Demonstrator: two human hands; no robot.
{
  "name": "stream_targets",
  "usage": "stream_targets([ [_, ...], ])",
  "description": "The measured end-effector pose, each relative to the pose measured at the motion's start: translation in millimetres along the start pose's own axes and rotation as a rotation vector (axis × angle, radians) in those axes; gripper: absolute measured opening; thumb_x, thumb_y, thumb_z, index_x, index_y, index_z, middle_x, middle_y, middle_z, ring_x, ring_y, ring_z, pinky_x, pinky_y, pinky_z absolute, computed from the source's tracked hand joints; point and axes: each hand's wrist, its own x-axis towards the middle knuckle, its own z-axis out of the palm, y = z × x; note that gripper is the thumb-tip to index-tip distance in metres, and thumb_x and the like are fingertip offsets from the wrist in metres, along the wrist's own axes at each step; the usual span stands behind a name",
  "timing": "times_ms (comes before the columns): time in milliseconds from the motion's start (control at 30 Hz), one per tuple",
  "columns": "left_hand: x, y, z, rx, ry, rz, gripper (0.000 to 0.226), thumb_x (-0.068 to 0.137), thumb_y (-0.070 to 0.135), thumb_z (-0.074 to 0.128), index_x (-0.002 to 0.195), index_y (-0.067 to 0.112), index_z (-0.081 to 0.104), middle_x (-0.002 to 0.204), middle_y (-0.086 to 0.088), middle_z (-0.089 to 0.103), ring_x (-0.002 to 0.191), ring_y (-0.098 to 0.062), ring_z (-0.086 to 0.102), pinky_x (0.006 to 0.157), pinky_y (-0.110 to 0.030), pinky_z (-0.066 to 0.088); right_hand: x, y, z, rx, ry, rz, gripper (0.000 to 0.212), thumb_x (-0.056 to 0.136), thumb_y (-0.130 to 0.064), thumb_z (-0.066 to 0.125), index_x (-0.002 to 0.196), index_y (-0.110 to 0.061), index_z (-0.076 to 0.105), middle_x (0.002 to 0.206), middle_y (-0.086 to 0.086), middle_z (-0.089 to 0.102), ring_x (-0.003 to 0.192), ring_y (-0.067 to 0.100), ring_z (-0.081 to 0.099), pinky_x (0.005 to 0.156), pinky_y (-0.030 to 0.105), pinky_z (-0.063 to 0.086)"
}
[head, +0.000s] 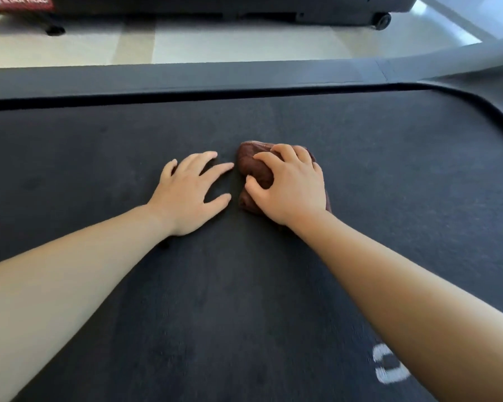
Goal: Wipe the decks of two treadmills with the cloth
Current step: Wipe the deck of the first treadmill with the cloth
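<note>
Brown cloth [251, 166] gripped by right hand [291, 187]; left hand [189, 195] flat on deck [99, 169]

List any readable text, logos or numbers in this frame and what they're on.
"STAR TRAC" (first letter blurred): white on the red label on the far treadmill.
White mark on the near treadmill belt: blurred, partly hidden by the right arm; unreadable.
No other text.

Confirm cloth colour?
Dark reddish-brown, plain, no pattern. The cloth shows in the head view, bunched under the right hand.
</note>
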Motion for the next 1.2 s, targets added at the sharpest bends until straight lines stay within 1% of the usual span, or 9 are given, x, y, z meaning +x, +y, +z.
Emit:
stream_targets([
  [133, 1, 1, 0, -0.047, 0.053, 0.003, 0.060, 0.080, 0.060, 0.035, 0.137, 0.042, 0.036, 0.148, 0.008, 0.030, 0.138, -0.013, 0.020, 0.113, -0.048, 0.013, 56, 8, 11, -0.022, -0.022, -0.020, 0.048, 0.082, -0.059, 0.045, 0.122, -0.035, 0.057, 0.134, -0.003, 0.048, 0.126, 0.026, 0.036, 0.102, 0.048, 0.031],
  [333, 2, -1, 2, -0.102, 0.032, -0.006, 0.060, 0.079, 0.060, 0.033, 0.137, 0.043, 0.033, 0.150, 0.012, 0.023, 0.140, -0.007, 0.013, 0.114, -0.045, 0.004, 133, 13, 33, -0.017, -0.036, 0.019, 0.049, 0.081, -0.058, 0.043, 0.121, -0.034, 0.058, 0.133, -0.003, 0.049, 0.125, 0.026, 0.036, 0.100, 0.047, 0.032],
  [467, 4, -2, 2, -0.111, 0.032, 0.001, 0.061, 0.079, 0.061, 0.032, 0.137, 0.043, 0.032, 0.151, 0.013, 0.021, 0.141, -0.007, 0.012, 0.114, -0.045, 0.004, 162, 13, 41, -0.023, -0.017, 0.050, 0.051, 0.079, -0.060, 0.042, 0.120, -0.035, 0.057, 0.131, -0.003, 0.050, 0.124, 0.026, 0.037, 0.098, 0.045, 0.032],
  [567, 4, -3, 3, -0.110, 0.024, 0.005, 0.060, 0.079, 0.060, 0.034, 0.137, 0.043, 0.033, 0.151, 0.013, 0.021, 0.141, -0.006, 0.012, 0.114, -0.045, 0.003, 164, 14, 43, -0.030, -0.023, 0.052, 0.052, 0.079, -0.060, 0.041, 0.122, -0.034, 0.056, 0.132, -0.002, 0.049, 0.125, 0.026, 0.036, 0.098, 0.044, 0.032],
  [767, 4, -4, 2, -0.121, 0.044, 0.003, 0.058, 0.079, 0.059, 0.036, 0.136, 0.044, 0.033, 0.149, 0.014, 0.024, 0.140, -0.005, 0.013, 0.114, -0.045, 0.004, 137, 12, 31, -0.056, -0.064, 0.016, 0.053, 0.083, -0.058, 0.041, 0.127, -0.030, 0.053, 0.135, 0.000, 0.046, 0.126, 0.028, 0.035, 0.097, 0.043, 0.035],
  [900, 7, -6, 2, -0.098, 0.043, 0.009, 0.054, 0.084, 0.056, 0.039, 0.137, 0.043, 0.035, 0.151, 0.010, 0.026, 0.140, -0.010, 0.016, 0.115, -0.046, 0.007, 94, 12, 20, -0.078, -0.056, -0.002, 0.055, 0.084, -0.059, 0.041, 0.129, -0.031, 0.051, 0.137, 0.000, 0.045, 0.127, 0.028, 0.034, 0.098, 0.043, 0.036],
  [1033, -11, 6, 1, -0.116, 0.108, -0.068, 0.048, 0.092, 0.041, 0.044, 0.139, 0.029, 0.042, 0.151, 0.000, 0.032, 0.140, -0.018, 0.025, 0.114, -0.042, 0.018, 35, 2, 6, -0.096, -0.050, 0.015, 0.053, 0.084, -0.059, 0.041, 0.126, -0.030, 0.053, 0.135, 0.000, 0.046, 0.126, 0.028, 0.035, 0.097, 0.044, 0.038],
  [1100, -40, 13, -1, -0.145, 0.062, -0.094, 0.047, 0.096, 0.035, 0.041, 0.142, 0.024, 0.038, 0.153, -0.002, 0.027, 0.142, -0.020, 0.020, 0.115, -0.043, 0.016, 3, -6, -1, -0.090, -0.049, 0.024, 0.051, 0.084, -0.058, 0.042, 0.126, -0.031, 0.053, 0.135, -0.001, 0.046, 0.126, 0.028, 0.035, 0.098, 0.044, 0.037],
  [1200, -97, 10, -8, -0.125, -0.026, -0.015, 0.049, 0.096, 0.036, 0.039, 0.144, 0.025, 0.034, 0.155, 0.001, 0.022, 0.144, -0.018, 0.015, 0.115, -0.043, 0.011, -48, -20, -15, -0.062, -0.059, 0.021, 0.048, 0.085, -0.056, 0.044, 0.126, -0.032, 0.053, 0.136, -0.003, 0.046, 0.129, 0.027, 0.032, 0.100, 0.046, 0.036],
])
